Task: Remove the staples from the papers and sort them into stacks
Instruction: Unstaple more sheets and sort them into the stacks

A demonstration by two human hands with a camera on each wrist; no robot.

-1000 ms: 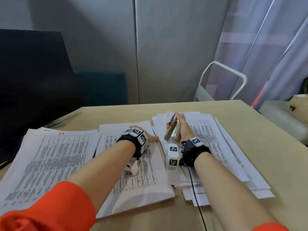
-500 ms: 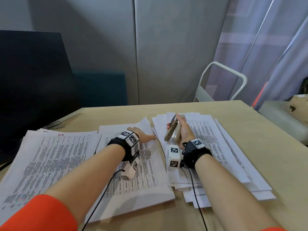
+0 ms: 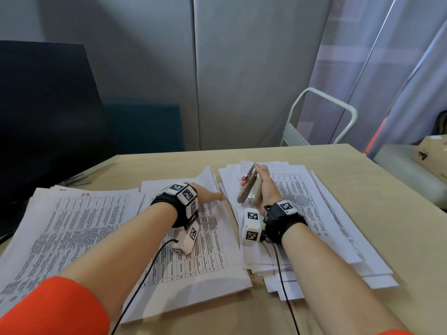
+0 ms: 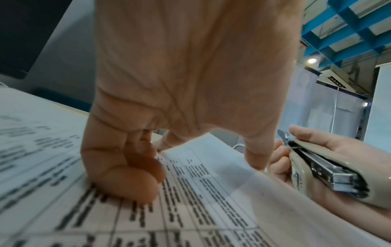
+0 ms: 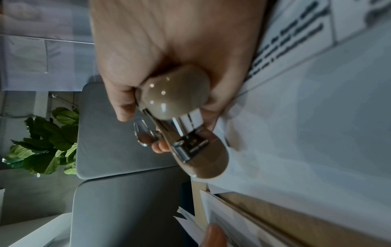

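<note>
Left hand (image 3: 204,193) pinches the printed white sheet's (image 3: 205,228) lifted far corner, nearer than the right hand (image 3: 264,187) gripping a beige metal stapler (image 3: 251,189) just beside it

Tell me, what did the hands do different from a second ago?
The left hand slid a little farther up the middle stack and toward the person's left, and lifted the top sheet's far corner, which now curls up off the pile. The right hand stayed put, gripping the beige stapler above the right stack. The left stack did not move.
</note>
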